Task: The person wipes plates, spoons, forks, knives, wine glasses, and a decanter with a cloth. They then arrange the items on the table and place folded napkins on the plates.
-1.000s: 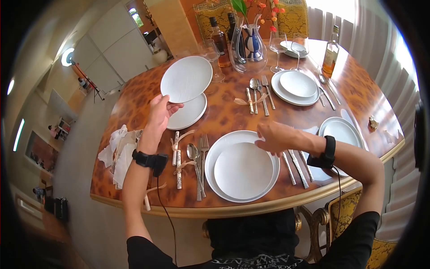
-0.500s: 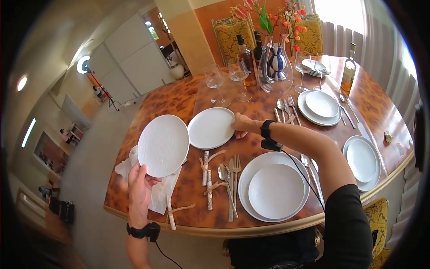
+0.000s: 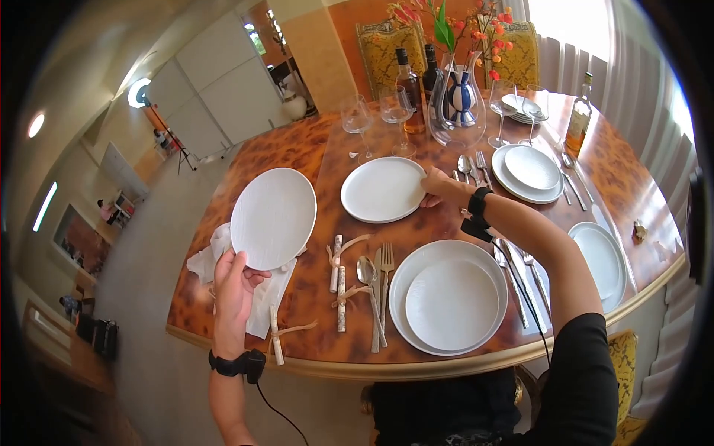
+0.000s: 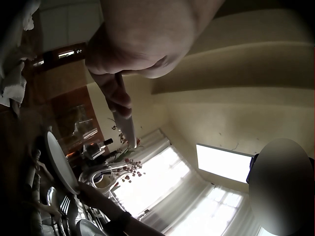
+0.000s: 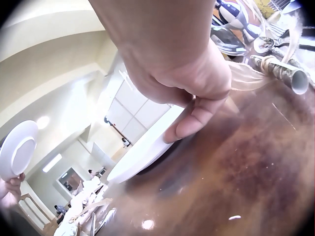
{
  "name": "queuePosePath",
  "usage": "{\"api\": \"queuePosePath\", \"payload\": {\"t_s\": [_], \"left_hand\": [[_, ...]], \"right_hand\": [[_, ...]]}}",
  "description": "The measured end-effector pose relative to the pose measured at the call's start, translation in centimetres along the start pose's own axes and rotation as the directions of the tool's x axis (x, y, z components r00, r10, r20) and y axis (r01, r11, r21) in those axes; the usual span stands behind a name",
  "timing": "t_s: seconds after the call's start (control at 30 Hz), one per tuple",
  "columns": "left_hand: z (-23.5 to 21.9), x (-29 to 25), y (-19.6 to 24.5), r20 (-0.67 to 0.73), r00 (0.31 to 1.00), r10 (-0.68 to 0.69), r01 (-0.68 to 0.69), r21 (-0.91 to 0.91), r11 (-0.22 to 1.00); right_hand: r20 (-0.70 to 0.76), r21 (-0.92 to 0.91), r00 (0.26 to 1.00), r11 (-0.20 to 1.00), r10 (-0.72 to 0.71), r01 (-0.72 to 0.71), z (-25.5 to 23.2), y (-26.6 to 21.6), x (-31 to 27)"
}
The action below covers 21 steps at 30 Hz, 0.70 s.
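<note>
My left hand [image 3: 235,297] holds a round white plate [image 3: 274,219] up by its lower edge, thumb on its face, over the table's left side. The right wrist view shows this raised plate's underside [image 5: 22,153]. My right hand [image 3: 444,187] grips the right rim of a second white plate [image 3: 383,189] farther back. In the right wrist view, the fingers of that hand [image 5: 202,88] curl round the rim, with a dark shadow under the plate [image 5: 140,157]. Nearest my body, a smaller white plate [image 3: 452,306] sits on a larger one [image 3: 398,297].
Left of the stacked plates lie a spoon [image 3: 367,271], a fork [image 3: 387,260] and ribbon-tied rolls [image 3: 341,297]. White cloths [image 3: 262,312] lie under the raised plate. Stemmed glasses [image 3: 357,117], bottles [image 3: 405,82] and a glass vase [image 3: 455,126] stand behind. Another plate setting [image 3: 532,169] is at right.
My left hand has brought its plate left, away from the second plate. My right hand has gone from above the near stack to the second plate's rim, and that plate has shifted right.
</note>
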<state>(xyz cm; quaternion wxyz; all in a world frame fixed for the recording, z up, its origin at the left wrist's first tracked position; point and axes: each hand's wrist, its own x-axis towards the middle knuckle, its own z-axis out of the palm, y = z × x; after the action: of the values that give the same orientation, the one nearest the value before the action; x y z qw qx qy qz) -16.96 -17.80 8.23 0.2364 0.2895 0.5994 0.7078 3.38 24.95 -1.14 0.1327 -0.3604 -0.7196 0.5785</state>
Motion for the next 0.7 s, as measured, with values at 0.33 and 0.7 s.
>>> {"api": "queuePosePath", "payload": {"t_s": [0.33,0.7], "left_hand": [[4.1,1.8,-1.9,0.156,0.987,-0.026,0.019,0.046,0.999],[13.8,11.9,-8.7,0.204,0.958,-0.201,0.196,0.042,0.98]], "right_hand": [[-0.142,-0.304,0.99,0.952,0.004,-0.047,-0.8,-0.4,-3.8],[0.048,-0.361,0.991,0.923,-0.123,0.132,-5.4,-3.7,-14.8]]}}
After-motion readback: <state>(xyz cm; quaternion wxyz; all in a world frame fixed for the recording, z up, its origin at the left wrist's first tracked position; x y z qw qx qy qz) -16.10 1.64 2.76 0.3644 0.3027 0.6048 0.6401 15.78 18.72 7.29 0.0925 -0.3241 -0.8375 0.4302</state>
